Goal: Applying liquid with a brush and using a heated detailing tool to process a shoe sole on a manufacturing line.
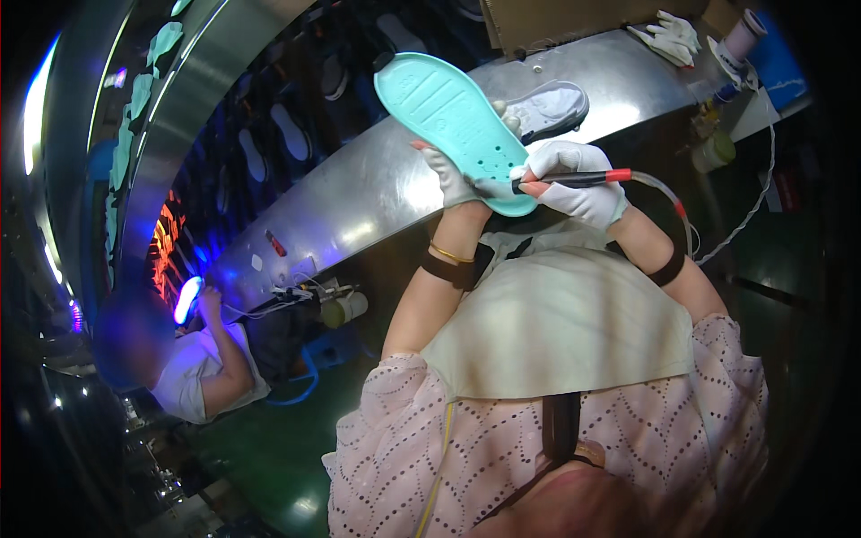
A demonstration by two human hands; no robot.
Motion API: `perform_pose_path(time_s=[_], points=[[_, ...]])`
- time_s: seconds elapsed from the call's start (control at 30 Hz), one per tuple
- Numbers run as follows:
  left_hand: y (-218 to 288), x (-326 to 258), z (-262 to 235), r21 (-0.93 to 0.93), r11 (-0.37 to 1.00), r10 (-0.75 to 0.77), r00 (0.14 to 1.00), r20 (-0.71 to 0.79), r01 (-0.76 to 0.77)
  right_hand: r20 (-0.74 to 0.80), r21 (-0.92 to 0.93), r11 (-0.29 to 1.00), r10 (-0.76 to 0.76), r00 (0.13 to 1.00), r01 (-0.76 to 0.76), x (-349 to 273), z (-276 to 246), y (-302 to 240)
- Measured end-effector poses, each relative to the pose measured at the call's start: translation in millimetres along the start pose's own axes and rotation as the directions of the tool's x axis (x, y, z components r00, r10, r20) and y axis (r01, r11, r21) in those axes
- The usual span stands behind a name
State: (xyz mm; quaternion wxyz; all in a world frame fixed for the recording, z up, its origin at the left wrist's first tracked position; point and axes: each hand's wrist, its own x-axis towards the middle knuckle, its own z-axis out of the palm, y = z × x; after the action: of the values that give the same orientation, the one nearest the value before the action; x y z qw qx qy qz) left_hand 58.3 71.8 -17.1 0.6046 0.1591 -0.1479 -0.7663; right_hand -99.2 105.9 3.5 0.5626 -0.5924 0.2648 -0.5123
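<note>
A turquoise shoe sole (444, 103) is tilted over the metal bench, its inner face with grooves and small holes toward me. My left hand (448, 177), in a white fingerless glove, grips it from below near the heel. A brush (574, 180) with a black and red handle is held in my right hand (587, 199), also gloved, its fingers closed around it. The brush's tip lies over the lower end of the sole; I cannot tell whether it touches. From its rear end runs a thin tube (668, 191). Just behind the sole stands a white and grey shoe (549, 109).
The metal bench (359, 202) runs across ahead, beside a line carrying shoes (291, 132). White gloves (671, 40), a spool (743, 36) and a jar (713, 152) are at right, near a hanging white cord (769, 166). At left a co-worker (211, 368) holds a brightly lit object.
</note>
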Motion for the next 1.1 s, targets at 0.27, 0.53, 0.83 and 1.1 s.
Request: perform_pose_path(time_s=[0.27, 0.53, 0.83, 1.1], points=[[15.1, 15.7, 1.1, -0.073, 0.995, 0.069, 0.992, 0.104, -0.062, -0.111, -0.202, 0.979, -0.010, 0.994, -0.013, 17.9, 0.1, -11.3], [43.6, 19.6, -1.3, 0.167, 0.979, -0.161, 0.943, 0.292, 0.116, 0.002, 0.041, 0.957, 0.288, 0.958, -0.288, 21.5, -10.5, -20.0], [70.2, 31.6, 1.8, 0.576, 0.789, -0.439, 0.853, 0.283, 0.215, 0.436, -0.182, 0.968, 0.238, 0.868, -0.173, 36.7, -16.6, -20.7], [70.7, 35.6, -1.2, 0.642, 0.705, -0.430, 0.902, 0.048, 0.302, 0.373, -0.225, 0.962, -0.063, 0.926, 0.156, 43.1, -9.8, -18.5]])
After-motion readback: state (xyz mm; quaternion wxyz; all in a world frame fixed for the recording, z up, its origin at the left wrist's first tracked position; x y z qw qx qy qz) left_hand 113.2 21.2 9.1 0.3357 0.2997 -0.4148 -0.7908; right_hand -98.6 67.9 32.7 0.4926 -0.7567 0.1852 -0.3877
